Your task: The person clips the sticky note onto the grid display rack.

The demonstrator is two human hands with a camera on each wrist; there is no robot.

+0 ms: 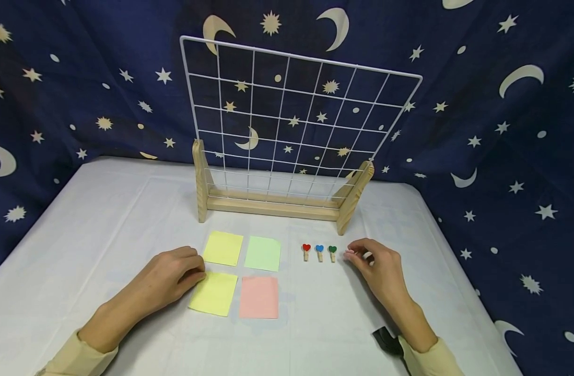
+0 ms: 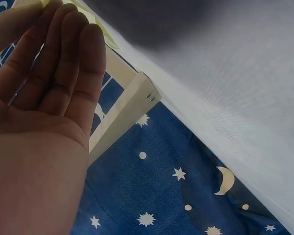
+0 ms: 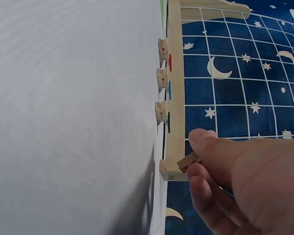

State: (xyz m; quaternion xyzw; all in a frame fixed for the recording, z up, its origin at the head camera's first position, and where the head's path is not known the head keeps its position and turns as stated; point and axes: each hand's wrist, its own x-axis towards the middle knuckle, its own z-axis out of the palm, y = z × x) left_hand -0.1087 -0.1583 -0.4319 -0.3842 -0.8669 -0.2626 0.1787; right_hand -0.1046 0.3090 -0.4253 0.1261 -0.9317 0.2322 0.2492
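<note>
Between thumb and fingers my right hand [image 1: 381,266] pinches a small wooden clothespin [image 3: 188,161] with a pink top, at the right end of a row of clothespins. Three of these lie on the table: one with a red heart [image 1: 306,247], one with a blue heart [image 1: 319,249] and one with a green heart [image 1: 332,249]. My left hand [image 1: 171,274] rests at the left edges of two yellow sticky notes, an upper one [image 1: 223,248] and a lower one [image 1: 213,294]. Its fingers look loosely bent in the left wrist view, holding nothing.
A green sticky note [image 1: 262,254] and a pink one [image 1: 259,297] lie right of the yellow ones. Behind them stands a white wire grid [image 1: 298,91] in a wooden base [image 1: 272,208]. A dark blue curtain [image 1: 456,125] hangs around the white table [image 1: 141,209].
</note>
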